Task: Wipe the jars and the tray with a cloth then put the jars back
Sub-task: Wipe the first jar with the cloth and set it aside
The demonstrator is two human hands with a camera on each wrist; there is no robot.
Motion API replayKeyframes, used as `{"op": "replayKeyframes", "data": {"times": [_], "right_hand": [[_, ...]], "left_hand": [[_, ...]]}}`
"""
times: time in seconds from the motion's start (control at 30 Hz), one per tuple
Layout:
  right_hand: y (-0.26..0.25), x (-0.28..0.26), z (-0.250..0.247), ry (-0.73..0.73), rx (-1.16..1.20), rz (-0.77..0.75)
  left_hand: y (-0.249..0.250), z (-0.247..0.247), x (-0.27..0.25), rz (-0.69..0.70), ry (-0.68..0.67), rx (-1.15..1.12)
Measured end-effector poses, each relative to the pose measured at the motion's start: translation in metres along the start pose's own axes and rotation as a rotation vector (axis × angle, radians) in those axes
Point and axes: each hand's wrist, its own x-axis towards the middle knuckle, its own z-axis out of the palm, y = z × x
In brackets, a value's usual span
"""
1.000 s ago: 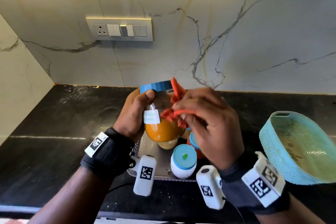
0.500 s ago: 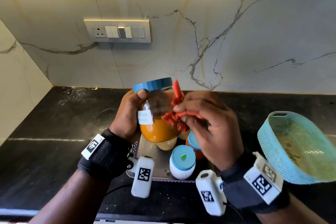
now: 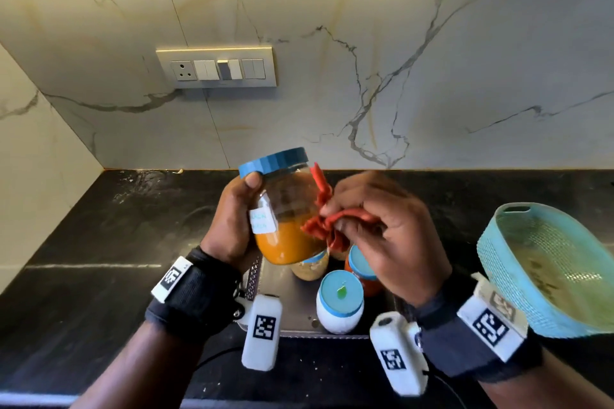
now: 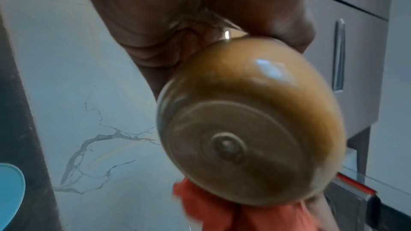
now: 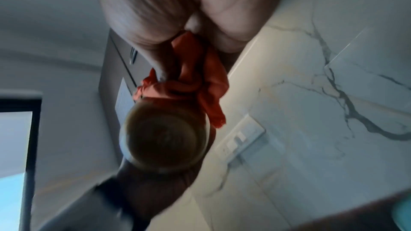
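On the left I see the left hand (image 3: pixel 232 226) wrapped around the side of a clear jar (image 3: pixel 285 219), thumb up near its blue ribbed lid (image 3: pixel 274 161). The jar is held in the air, tilted, above the tray (image 3: pixel 295 319). It is round, has a white label, and orange powder fills its lower half. The right hand (image 3: pixel 382 229) has its fingers curled and pinches a crumpled red cloth (image 3: pixel 327 226), which touches the right side of the jar. Below, on the flat metal tray with a perforated wall, I count three more jars: one with pale contents, one white with a light blue lid (image 3: pixel 339 302), one orange and partly hidden. At the far right one turquoise woven-pattern plastic basket (image 3: pixel 518 262) stands on the black stone counter (image 3: pixel 83 242).
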Motion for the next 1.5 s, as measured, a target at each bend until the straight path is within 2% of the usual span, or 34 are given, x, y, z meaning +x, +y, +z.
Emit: {"op": "replayKeyframes", "data": {"times": [0.2,0.33,0.5,0.63,0.7,0.77,0.83,0.97,1.1,1.17,1.27,1.37,1.43,1.5], "right_hand": [[0.003,-0.031,0.02,0.057,0.147,0.035],[0.003,-0.033,0.023,0.11,-0.154,-0.091],[0.005,-0.032,0.018,0.133,-0.403,-0.184],[0.004,-0.028,0.019,0.064,-0.535,-0.269],[0.004,-0.028,0.018,-0.016,-0.536,-0.273],[-0.001,-0.029,0.016,-0.141,-0.518,-0.242],[-0.004,-0.031,0.015,-0.204,-0.533,-0.247],[0.003,-0.015,0.013,-0.118,-0.467,-0.277],[0.01,0.017,0.005,0.015,-0.315,-0.096],[0.006,0.018,0.007,-0.002,-0.322,-0.089],[-0.004,-0.004,0.018,-0.087,-0.432,-0.215],[-0.005,-0.027,0.024,-0.199,-0.496,-0.314],[-0.001,-0.022,0.02,-0.159,-0.433,-0.276],[0.005,-0.004,0.014,-0.035,-0.32,-0.144]], "left_hand": [[-0.001,-0.001,-0.005,-0.02,-0.072,-0.045],[-0.004,0.006,-0.007,-0.036,-0.076,-0.051],[-0.005,-0.001,0.001,-0.068,0.023,-0.003],[-0.008,-0.008,-0.003,-0.119,-0.06,0.107],[-0.012,-0.008,-0.007,-0.123,-0.076,0.111],[-0.016,-0.009,-0.008,-0.082,-0.016,0.08],[-0.018,-0.01,-0.009,-0.07,0.014,0.052],[-0.022,-0.011,-0.011,-0.05,-0.078,0.05],[-0.026,-0.007,-0.012,0.011,-0.133,0.064],[-0.026,-0.007,-0.011,0.033,-0.112,0.066],[-0.02,-0.011,-0.008,0.022,-0.023,0.019],[-0.017,-0.019,-0.008,0.023,-0.011,0.044],[-0.018,-0.021,-0.01,0.016,-0.059,0.045],[-0.021,-0.019,-0.011,0.024,-0.134,0.06]]}}
